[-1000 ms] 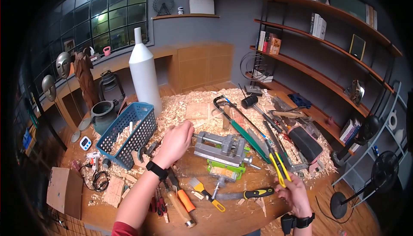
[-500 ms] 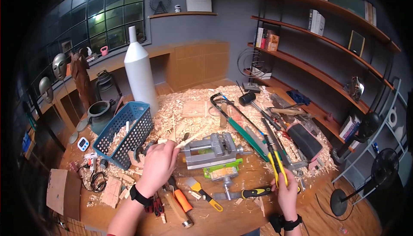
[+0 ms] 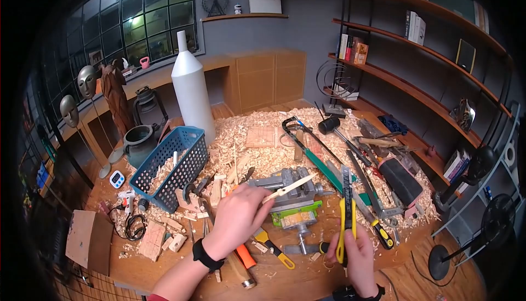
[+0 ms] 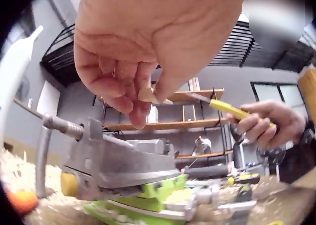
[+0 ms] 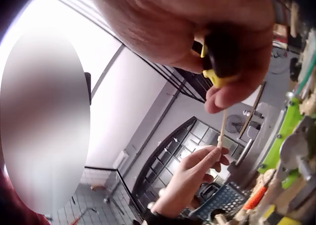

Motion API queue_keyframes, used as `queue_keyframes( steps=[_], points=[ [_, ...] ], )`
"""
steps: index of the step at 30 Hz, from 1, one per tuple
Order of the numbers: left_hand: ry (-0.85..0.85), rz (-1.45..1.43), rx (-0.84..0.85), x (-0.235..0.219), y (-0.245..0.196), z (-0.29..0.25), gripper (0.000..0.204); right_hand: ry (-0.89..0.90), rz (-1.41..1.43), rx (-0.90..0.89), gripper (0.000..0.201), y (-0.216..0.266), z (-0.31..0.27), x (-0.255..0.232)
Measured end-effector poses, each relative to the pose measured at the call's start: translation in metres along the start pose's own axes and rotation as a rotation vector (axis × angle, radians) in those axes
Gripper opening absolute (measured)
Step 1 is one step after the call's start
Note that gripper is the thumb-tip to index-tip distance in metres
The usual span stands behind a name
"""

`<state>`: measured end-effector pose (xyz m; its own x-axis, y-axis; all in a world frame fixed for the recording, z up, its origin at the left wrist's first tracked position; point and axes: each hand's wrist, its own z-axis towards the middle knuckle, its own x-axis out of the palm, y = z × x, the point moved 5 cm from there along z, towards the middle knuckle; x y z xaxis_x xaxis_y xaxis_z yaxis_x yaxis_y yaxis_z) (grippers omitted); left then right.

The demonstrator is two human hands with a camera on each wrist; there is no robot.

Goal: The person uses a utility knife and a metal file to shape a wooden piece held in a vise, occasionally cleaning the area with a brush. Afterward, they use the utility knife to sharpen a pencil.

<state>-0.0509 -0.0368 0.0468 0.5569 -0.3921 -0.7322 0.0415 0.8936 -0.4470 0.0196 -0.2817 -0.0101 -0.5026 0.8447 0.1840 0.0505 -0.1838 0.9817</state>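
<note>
My left hand (image 3: 244, 213) pinches a thin, pale wooden stick (image 3: 296, 185) between thumb and fingers. It slants up to the right over the grey bench vise (image 3: 289, 176), which stands on a bright green base (image 3: 307, 212). In the left wrist view the stick is mostly hidden by the fingers. My right hand (image 3: 357, 254) grips a yellow-and-black utility knife (image 3: 345, 221), its grey blade end pointing up and away. Below the vise lies a flat-bladed tool (image 3: 298, 250), its handle partly behind my right hand. A yellow-handled scraper (image 3: 276, 249) lies between the hands.
Wood shavings (image 3: 241, 123) cover the table's far half. A blue basket (image 3: 181, 183) stands left, with a tall white bottle (image 3: 194, 92) behind it. A green-handled bow saw (image 3: 320, 169) and a black mallet (image 3: 329, 125) lie right of the vise. A wooden-handled chisel (image 3: 241, 276) lies near the front.
My left hand has drawn back from beside the vise, bringing the wooden stick into sight. My right hand has shifted left with the knife, which now stands more upright.
</note>
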Motion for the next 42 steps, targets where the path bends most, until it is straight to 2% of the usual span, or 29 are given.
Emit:
queue_keyframes(
  steps=[2, 4, 5, 9, 12, 14, 15, 16, 18, 20, 22, 23, 24, 30, 36, 39, 40, 42],
  points=[
    [-0.062, 0.206, 0.186, 0.005, -0.001, 0.003, 0.013, 0.004, -0.044, -0.045, 0.029, -0.006, -0.006, 0.007],
    [-0.029, 0.197, 0.182, 0.009, 0.004, 0.006, 0.012, -0.019, -0.256, -0.104, 0.019, -0.005, -0.012, 0.01],
    [-0.043, 0.18, 0.208, 0.009, 0.004, 0.007, 0.012, -0.003, -0.349, -0.126, 0.02, -0.001, -0.013, 0.013],
    [-0.04, 0.036, 0.288, 0.002, 0.007, 0.007, 0.013, 0.018, -0.496, -0.133, 0.02, -0.005, -0.014, 0.013],
    [-0.082, 0.051, 0.24, -0.007, 0.002, 0.019, 0.014, -0.01, -0.446, -0.121, 0.021, -0.01, -0.01, 0.013],
    [-0.072, 0.053, 0.268, -0.001, -0.005, 0.034, 0.014, -0.053, -0.342, -0.166, 0.022, -0.006, -0.003, 0.012],
    [-0.054, -0.022, 0.218, 0.004, -0.006, 0.042, 0.014, -0.076, -0.189, -0.106, 0.023, -0.008, -0.001, 0.013],
    [-0.033, -0.098, 0.171, 0.01, -0.007, 0.048, 0.015, -0.079, -0.191, -0.109, 0.023, -0.006, 0.002, 0.015],
    [-0.021, -0.117, 0.186, 0.019, -0.013, 0.054, 0.015, -0.128, -0.062, -0.099, 0.023, 0.0, 0.012, 0.017],
    [-0.001, -0.11, 0.116, 0.027, -0.019, 0.05, 0.015, -0.16, -0.062, -0.125, 0.021, 0.008, 0.026, 0.02],
    [-0.01, -0.072, 0.127, 0.032, -0.019, 0.05, 0.013, -0.115, -0.172, -0.195, 0.017, 0.015, 0.041, 0.024],
    [-0.047, 0.001, 0.178, 0.034, -0.019, 0.051, 0.013, -0.087, -0.157, -0.111, 0.014, 0.019, 0.044, 0.026],
    [-0.085, 0.076, 0.229, 0.035, -0.019, 0.051, 0.012, -0.085, -0.157, -0.109, 0.014, 0.018, 0.045, 0.026],
    [-0.077, 0.165, 0.231, 0.043, -0.011, 0.053, 0.011, -0.095, -0.243, -0.167, 0.018, 0.0, 0.052, 0.01],
    [-0.072, 0.084, 0.155, 0.05, -0.009, 0.051, 0.012, -0.034, -0.449, -0.061, 0.031, -0.001, 0.05, 0.008],
    [-0.088, 0.064, 0.152, 0.05, -0.008, 0.049, 0.011, 0.051, -0.666, -0.059, 0.051, 0.008, 0.045, 0.011],
    [-0.083, 0.065, 0.15, 0.051, -0.008, 0.049, 0.011, 0.052, -0.663, -0.055, 0.051, 0.011, 0.043, 0.013],
    [-0.1, 0.008, 0.087, 0.051, -0.008, 0.048, 0.011, 0.06, -0.857, -0.162, 0.058, 0.018, 0.042, 0.018]
  ],
)
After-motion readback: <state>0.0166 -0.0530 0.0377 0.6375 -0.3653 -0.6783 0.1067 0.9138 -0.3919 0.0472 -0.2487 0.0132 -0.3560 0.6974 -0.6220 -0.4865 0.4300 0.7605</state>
